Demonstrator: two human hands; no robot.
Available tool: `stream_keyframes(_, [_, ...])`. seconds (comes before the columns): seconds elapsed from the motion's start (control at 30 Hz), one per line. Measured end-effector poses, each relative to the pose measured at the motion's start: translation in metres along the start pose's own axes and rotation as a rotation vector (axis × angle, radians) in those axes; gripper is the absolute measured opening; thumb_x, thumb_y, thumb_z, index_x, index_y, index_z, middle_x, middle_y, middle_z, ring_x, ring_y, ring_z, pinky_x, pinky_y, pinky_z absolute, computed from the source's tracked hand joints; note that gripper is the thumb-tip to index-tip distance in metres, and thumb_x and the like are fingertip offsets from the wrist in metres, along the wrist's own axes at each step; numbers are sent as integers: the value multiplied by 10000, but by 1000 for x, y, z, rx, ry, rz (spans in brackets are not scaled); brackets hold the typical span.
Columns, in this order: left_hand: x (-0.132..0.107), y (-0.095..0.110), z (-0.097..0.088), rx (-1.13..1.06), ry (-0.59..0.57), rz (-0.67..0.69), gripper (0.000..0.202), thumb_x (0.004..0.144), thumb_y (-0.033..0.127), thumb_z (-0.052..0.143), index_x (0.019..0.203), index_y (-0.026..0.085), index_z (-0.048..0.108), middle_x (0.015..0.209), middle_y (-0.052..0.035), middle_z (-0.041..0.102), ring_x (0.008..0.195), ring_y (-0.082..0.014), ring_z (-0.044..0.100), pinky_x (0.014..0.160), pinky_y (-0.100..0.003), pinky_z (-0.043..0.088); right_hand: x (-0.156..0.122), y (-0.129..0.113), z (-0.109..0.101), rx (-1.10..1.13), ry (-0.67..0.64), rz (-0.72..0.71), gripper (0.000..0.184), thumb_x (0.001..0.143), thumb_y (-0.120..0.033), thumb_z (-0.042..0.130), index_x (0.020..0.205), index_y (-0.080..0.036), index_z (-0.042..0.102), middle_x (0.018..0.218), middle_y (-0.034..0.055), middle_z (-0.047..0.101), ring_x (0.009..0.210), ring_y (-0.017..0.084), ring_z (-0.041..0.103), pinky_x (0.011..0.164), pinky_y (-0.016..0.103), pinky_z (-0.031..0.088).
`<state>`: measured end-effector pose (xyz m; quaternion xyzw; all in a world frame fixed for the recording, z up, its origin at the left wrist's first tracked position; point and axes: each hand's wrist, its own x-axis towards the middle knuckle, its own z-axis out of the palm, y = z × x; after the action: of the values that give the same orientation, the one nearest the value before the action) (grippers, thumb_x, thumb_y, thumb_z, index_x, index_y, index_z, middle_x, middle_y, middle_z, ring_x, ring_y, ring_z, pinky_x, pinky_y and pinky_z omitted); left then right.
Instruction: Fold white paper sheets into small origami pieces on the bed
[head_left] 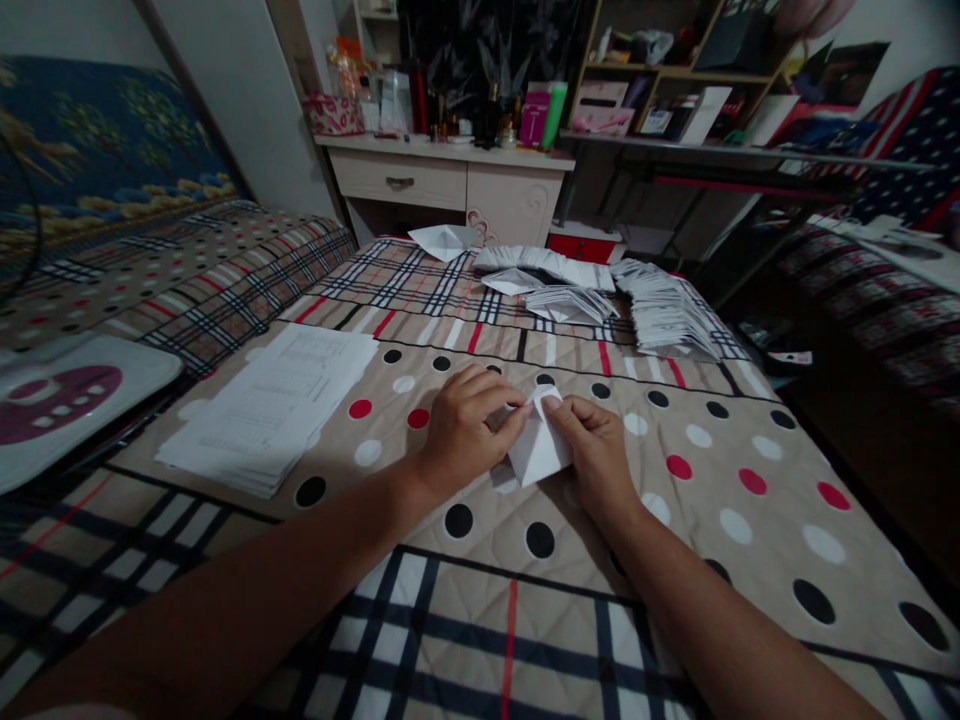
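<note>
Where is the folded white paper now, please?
In the head view, the folded white paper is just right of centre, between the left hand and the right hand, over the dotted bedspread.

Clock set on folded paper (540,455). Bed quilt (787,515) open at 3. Right forearm (697,590) bars 4, left forearm (300,570) 8; gap between at 6. Paper stack (274,410) at 9, low. Quilt lane at 11, up to lone folded sheet (442,242). Folded-paper piles (574,305) wall off 12 to 2.
</note>
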<state>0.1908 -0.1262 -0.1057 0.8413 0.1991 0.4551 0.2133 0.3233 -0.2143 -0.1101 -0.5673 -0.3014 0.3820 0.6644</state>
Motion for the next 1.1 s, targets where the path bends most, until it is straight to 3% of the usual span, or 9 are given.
stream_keyframes(0.2, [-2, 0, -3, 113, -3, 61, 112, 860, 249, 604, 792, 223, 689, 802, -48, 671, 823, -208, 579, 795, -358, 405, 0, -4, 3, -145, 66, -18, 365, 656, -408, 793, 522, -174, 547, 469, -45, 479, 426, 79, 379, 399, 218, 259])
stream_keyframes(0.43, [-1, 2, -7, 132, -183, 164, 152, 894, 249, 571, 877, 236, 722, 893, -60, 708, 884, -229, 562, 823, -392, 353, 1, 5, -1, -126, -7, -99, 164, 718, -293, 718, 642, -169, 644, 574, -30, 553, 509, 93, 419, 459, 219, 296])
stream_keyframes(0.57, [1, 2, -3, -4, -152, 67, 145, 888, 288, 602, 828, 236, 723, 910, -63, 684, 904, -221, 571, 845, -379, 398, 2, 11, -4, -32, -32, -94, 200, 796, -356, 672, 704, -179, 660, 590, -25, 546, 520, 101, 412, 480, 226, 298])
stream_keyframes(0.63, [2, 2, -1, -100, -95, -17, 94, 847, 308, 666, 826, 227, 709, 932, -65, 668, 927, -217, 586, 852, -361, 428, 1, 12, -5, -6, -31, -114, 235, 799, -391, 677, 694, -184, 645, 589, -25, 535, 518, 103, 405, 484, 231, 300])
stream_keyframes(0.7, [2, 1, 1, -182, -60, -143, 180, 769, 330, 756, 893, 217, 690, 940, -58, 668, 909, -209, 607, 831, -339, 453, 0, 11, -4, -8, -28, -150, 298, 807, -436, 676, 656, -189, 605, 581, -29, 507, 515, 103, 389, 482, 234, 291])
stream_keyframes(0.77, [2, -1, 3, -264, -99, -314, 316, 709, 342, 806, 961, 204, 672, 849, -33, 670, 789, -182, 617, 739, -304, 467, -2, 10, -4, -37, -28, -178, 377, 848, -495, 625, 631, -192, 567, 570, -30, 470, 513, 104, 373, 475, 238, 274])
stream_keyframes(0.87, [2, -2, 5, -369, -217, -498, 270, 716, 349, 791, 889, 165, 693, 685, 4, 628, 608, -126, 556, 586, -247, 425, -2, 7, -4, -103, -38, -207, 408, 879, -521, 580, 640, -191, 565, 582, -24, 470, 535, 110, 393, 483, 240, 282])
stream_keyframes(1.0, [1, -2, 5, -398, -276, -498, 213, 709, 320, 785, 783, 140, 696, 663, 15, 609, 587, -97, 513, 553, -220, 390, -2, 3, -5, -177, -2, -254, 301, 834, -407, 668, 647, -187, 584, 592, -31, 504, 551, 105, 410, 503, 232, 316])
stream_keyframes(1.1, [1, -2, 4, -394, -398, -358, 229, 748, 315, 750, 653, 142, 635, 630, 34, 550, 593, -86, 484, 562, -219, 359, -3, -1, -5, -286, 0, -343, 292, 863, -361, 633, 634, -182, 605, 585, -30, 499, 573, 106, 425, 523, 231, 331])
